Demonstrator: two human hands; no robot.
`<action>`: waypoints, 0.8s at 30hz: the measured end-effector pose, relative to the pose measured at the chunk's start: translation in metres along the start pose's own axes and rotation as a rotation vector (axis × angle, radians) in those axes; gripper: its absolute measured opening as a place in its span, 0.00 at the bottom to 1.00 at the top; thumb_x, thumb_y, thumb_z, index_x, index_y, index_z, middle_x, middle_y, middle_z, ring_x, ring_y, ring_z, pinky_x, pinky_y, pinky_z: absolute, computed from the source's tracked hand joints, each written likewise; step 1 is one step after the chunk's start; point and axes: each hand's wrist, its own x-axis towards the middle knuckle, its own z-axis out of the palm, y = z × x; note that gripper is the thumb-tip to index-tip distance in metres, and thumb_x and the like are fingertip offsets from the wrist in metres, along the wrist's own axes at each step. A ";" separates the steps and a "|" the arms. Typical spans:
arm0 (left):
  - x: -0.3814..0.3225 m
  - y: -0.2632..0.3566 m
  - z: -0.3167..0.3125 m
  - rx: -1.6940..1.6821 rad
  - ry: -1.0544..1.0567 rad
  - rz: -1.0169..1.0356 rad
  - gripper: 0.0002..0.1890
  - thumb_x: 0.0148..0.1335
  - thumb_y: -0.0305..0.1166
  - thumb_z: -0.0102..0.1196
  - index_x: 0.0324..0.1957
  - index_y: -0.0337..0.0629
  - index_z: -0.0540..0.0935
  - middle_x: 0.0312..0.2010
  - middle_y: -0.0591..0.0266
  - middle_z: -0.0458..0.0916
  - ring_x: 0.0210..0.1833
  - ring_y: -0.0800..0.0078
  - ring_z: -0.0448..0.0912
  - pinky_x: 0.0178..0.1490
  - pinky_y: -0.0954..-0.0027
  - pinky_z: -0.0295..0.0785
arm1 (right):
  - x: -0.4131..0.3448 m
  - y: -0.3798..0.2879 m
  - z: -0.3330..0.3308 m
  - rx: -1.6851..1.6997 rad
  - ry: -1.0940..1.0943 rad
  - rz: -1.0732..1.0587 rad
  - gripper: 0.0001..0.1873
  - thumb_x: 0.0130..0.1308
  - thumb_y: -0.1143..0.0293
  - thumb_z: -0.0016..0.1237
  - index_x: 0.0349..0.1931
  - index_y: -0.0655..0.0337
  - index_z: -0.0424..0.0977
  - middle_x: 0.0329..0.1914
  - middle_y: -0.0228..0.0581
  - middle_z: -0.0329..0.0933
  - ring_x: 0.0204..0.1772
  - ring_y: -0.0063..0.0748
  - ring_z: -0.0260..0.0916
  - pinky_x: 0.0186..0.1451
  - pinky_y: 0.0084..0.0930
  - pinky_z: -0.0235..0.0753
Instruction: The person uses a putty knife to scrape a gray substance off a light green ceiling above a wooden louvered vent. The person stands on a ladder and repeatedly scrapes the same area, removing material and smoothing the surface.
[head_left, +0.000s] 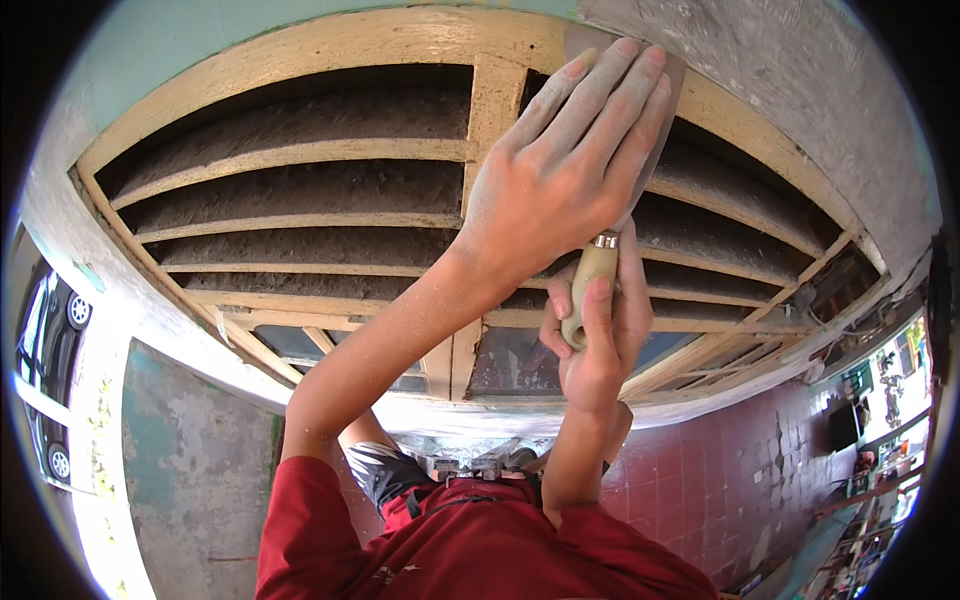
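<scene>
My left hand, coated in pale dust, lies flat on the wide blade of a putty knife, its fingers stretched upward. Its thumb is hidden. Below it, my right hand grips the knife's cream plastic handle, with the thumb laid along the front. The blade's upper end reaches the top rail of a yellowish wooden vent frame and the grey patched wall above it. How firmly the edge touches is hidden by my fingers.
Dusty wooden louvre slats fill the frame on both sides of a central post. Glass window panes sit lower down. Red floor tiles lie far below at right. Parked cars show at left, beside a peeling panel.
</scene>
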 end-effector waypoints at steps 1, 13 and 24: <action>0.000 0.001 0.000 0.001 -0.001 -0.006 0.27 0.56 0.26 0.61 0.61 0.38 0.79 0.64 0.58 0.79 0.67 0.59 0.78 0.70 0.56 0.76 | 0.001 0.000 -0.003 -0.032 0.026 -0.001 0.32 0.81 0.63 0.40 0.77 0.73 0.53 0.41 0.39 0.72 0.27 0.16 0.60 0.17 0.11 0.53; 0.003 0.023 0.013 -0.017 0.011 -0.147 0.30 0.56 0.24 0.59 0.63 0.25 0.74 0.67 0.37 0.74 0.70 0.42 0.73 0.68 0.50 0.76 | 0.036 -0.014 -0.056 -0.517 0.015 -0.217 0.24 0.74 0.72 0.44 0.67 0.73 0.71 0.25 0.28 0.74 0.21 0.10 0.61 0.21 0.12 0.57; 0.008 0.023 0.029 0.125 0.132 -0.204 0.27 0.57 0.23 0.57 0.59 0.20 0.77 0.64 0.34 0.76 0.68 0.39 0.75 0.67 0.49 0.76 | 0.062 -0.018 -0.066 -0.540 -0.066 -0.239 0.23 0.73 0.74 0.47 0.66 0.73 0.73 0.25 0.28 0.75 0.22 0.13 0.63 0.24 0.13 0.59</action>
